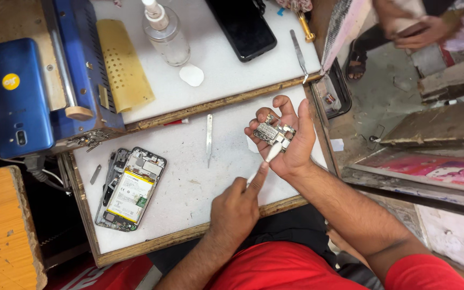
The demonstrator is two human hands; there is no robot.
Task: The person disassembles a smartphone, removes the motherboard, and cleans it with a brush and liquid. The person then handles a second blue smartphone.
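Head view: a circuit board (274,132) is cradled in the right hand (288,137) above the right edge of the white board (189,177).
Right hand: palm is turned up; fingers (283,104) are curled loosely around the circuit board.
Left hand (236,207): fingers are pinched on a white brush (267,158), whose tip is laid against the near edge of the circuit board.
Step in hand: cleaning of the circuit board is judged to be under way.
Next move: short, light strokes across the components are called for, with the cradle kept steady.
Circuit board: small, grey-silver, crowded with metal shields; finer detail cannot be told.
Open phone (130,188): laid near the left edge, yellow battery exposed.
Tweezers (209,137): laid at mid-board, apart from both hands.
Bottle (166,33): stood on the far white surface.
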